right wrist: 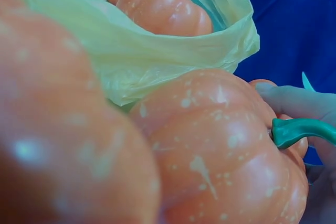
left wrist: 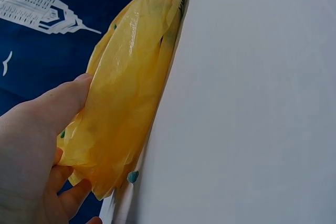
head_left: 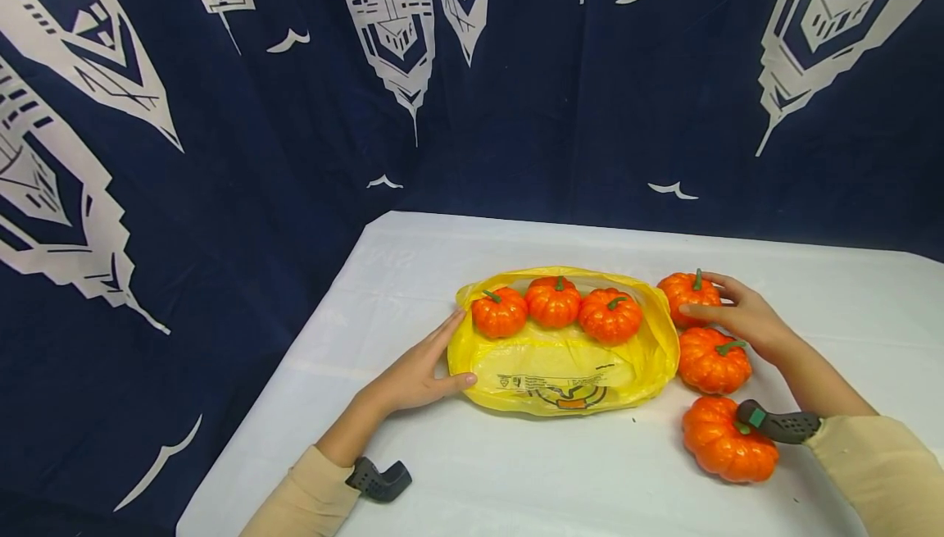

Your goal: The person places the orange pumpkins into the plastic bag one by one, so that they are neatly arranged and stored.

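Observation:
A yellow plastic bag (head_left: pixel 553 373) lies spread on the white table, its mouth facing up, with three small orange pumpkins (head_left: pixel 554 302) in a row along its far side. My left hand (head_left: pixel 416 369) rests against the bag's left end, fingers extended along its side and thumb on the near rim; in the left wrist view the thumb touches the yellow plastic (left wrist: pixel 121 93). Just right of the bag, my right hand (head_left: pixel 748 316) grips another orange pumpkin (head_left: pixel 682 295) between thumb and fingers. Its fingertips are partly hidden behind that pumpkin.
Two more orange pumpkins, a middle one (head_left: pixel 711 365) and a nearer one (head_left: pixel 726 443), stand below my right hand along the bag's right side. A dark blue curtain (head_left: pixel 516 135) with white building prints hangs behind the table (head_left: pixel 575 480).

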### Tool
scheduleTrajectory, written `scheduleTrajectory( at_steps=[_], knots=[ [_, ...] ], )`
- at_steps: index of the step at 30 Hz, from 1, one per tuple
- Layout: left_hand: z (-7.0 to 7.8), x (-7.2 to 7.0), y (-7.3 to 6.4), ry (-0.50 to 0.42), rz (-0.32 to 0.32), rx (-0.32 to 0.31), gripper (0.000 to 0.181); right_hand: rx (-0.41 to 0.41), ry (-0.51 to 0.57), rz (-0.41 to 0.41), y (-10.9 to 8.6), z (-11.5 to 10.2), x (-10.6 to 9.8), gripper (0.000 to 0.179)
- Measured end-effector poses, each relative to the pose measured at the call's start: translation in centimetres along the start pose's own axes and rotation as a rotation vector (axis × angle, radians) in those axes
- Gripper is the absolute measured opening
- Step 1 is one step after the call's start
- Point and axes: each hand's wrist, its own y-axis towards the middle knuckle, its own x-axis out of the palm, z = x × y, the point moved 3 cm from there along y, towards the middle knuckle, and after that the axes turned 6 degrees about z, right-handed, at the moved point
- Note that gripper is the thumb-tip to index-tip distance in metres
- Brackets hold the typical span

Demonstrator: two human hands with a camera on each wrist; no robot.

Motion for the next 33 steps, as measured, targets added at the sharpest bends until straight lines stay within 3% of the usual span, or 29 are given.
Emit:
scheduleTrajectory(
  at_steps=[24, 33],
  knots=[
    [-0.1, 0.1, -0.1, 0.006, -0.007, 0.007, 0.094, -0.068, 0.095, 0.098, -0.6, -3.7, -0.4, 0.088],
    [0.0, 0.0, 0.0, 0.018, 0.002, 0.012, 0.095, -0.114, 0.131, 0.095, -1.6, -6.1, 0.2, 0.084]
  ],
)
